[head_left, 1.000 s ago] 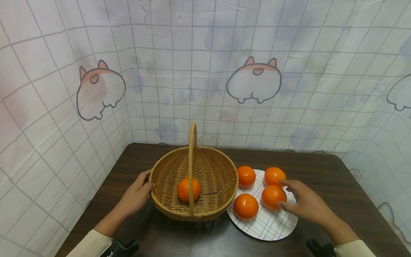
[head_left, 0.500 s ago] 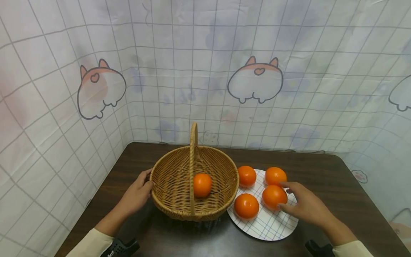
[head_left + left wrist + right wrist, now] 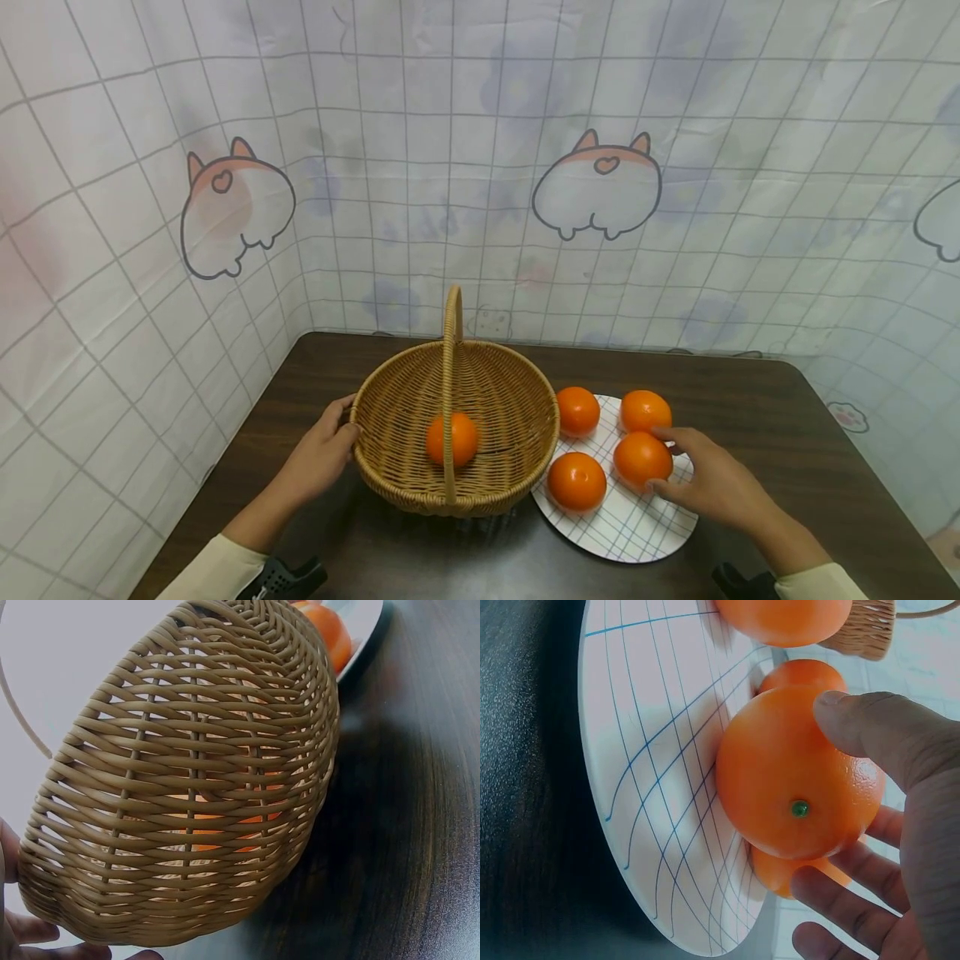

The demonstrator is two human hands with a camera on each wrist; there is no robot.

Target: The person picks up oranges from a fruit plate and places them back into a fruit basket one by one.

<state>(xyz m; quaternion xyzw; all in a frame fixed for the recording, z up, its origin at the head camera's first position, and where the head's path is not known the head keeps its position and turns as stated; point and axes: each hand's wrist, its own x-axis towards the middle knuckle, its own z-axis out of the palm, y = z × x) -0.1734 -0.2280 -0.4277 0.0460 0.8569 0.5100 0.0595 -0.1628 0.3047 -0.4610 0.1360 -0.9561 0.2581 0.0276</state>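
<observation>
The right hand (image 3: 712, 479) pinches a glossy, round orange fruit (image 3: 641, 460) on the round white, blue-lined plate (image 3: 637, 533); the left hand (image 3: 322, 454) holds the tan wicker basket (image 3: 405, 497). The fruit seems firm, perhaps slippery; its opposite sides suit gripping.

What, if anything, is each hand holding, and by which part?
Left hand: wicker basket, by its left rim. Right hand: front-right orange, by its right side, on the plate.

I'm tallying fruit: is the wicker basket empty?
Not empty: one orange lies inside the wicker basket, partly behind its handle in the head view.
</observation>
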